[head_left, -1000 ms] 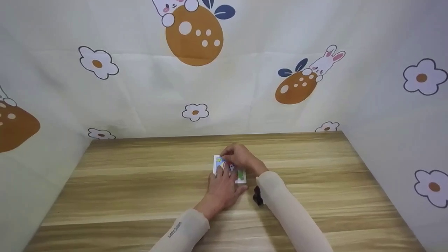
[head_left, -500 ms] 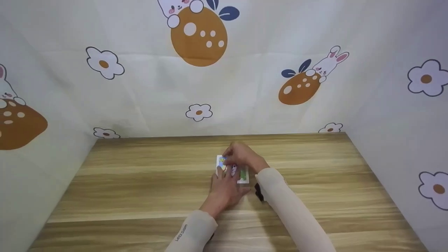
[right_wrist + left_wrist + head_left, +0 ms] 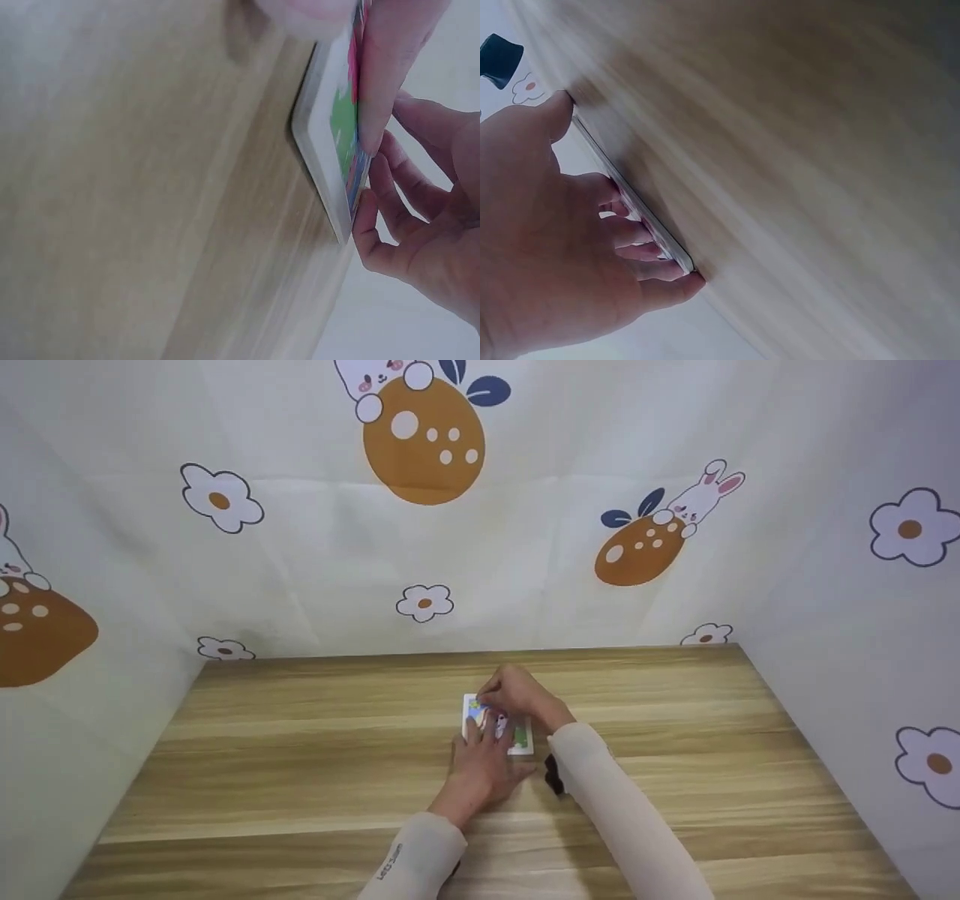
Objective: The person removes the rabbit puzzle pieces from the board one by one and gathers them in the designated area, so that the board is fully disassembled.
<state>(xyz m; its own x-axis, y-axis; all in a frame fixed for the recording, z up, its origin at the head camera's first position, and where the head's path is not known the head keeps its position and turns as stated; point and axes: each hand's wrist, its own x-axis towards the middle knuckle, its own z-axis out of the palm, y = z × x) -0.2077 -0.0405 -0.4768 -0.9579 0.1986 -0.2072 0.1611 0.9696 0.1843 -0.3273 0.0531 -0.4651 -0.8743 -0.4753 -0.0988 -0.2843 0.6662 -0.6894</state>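
Observation:
A thin rectangular picture board point(image 3: 524, 744) with a white border and a coloured cartoon print lies flat on the table. My left hand point(image 3: 484, 769) holds it down with spread fingers, covering its lower left part. In the left wrist view the left hand point(image 3: 562, 217) reaches over the board's edge point(image 3: 641, 206). My right hand point(image 3: 521, 694) has curled fingers, with thumb and fingertips pinching at the board's upper part. In the right wrist view these right-hand fingertips point(image 3: 369, 199) meet the board point(image 3: 322, 142) near a corner. Any small piece between them is hidden.
The wood-grain table point(image 3: 300, 765) runs back to a cloth wall point(image 3: 300, 547) printed with rabbits, flowers and brown fruit. Cloth walls also stand at both sides. A dark object point(image 3: 553, 775) shows beneath the right cuff.
The right thumb and fingertips have drawn closer together at the board's upper part. The left hand stays on the board. The head view has shifted slightly.

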